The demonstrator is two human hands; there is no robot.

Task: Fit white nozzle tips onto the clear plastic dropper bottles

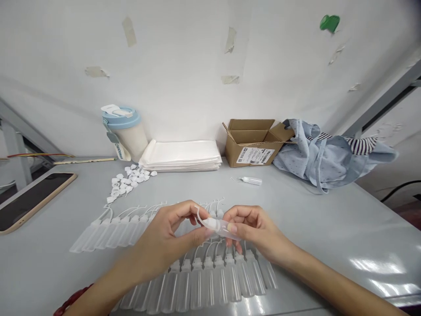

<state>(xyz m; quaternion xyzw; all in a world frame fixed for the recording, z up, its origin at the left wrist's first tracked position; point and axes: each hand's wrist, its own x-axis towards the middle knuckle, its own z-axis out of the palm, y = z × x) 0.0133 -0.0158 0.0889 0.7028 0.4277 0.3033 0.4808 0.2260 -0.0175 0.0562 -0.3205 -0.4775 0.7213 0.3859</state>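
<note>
A small translucent squeeze bottle (224, 229) is held nearly level in front of me, above the rows on the table. My right hand (251, 226) pinches its body between thumb and fingers. At the bottle's neck, my left hand (179, 230) is closed on the white cap (210, 223), from which a thin curved strap (198, 214) sticks up. Below lies a front row of similar bottles (197, 285), side by side, with straps at their tops. Another row of bottles (113, 232) lies behind, partly hidden by my hands.
Loose white caps (128, 180) lie in a heap at the back left, near a blue-lidded cup (126, 131). White sleeves (184, 153) are stacked by the wall, beside a cardboard box (250, 145) and a blue cloth bag (322, 158). One bottle (252, 180) lies apart. A phone (36, 199) rests left.
</note>
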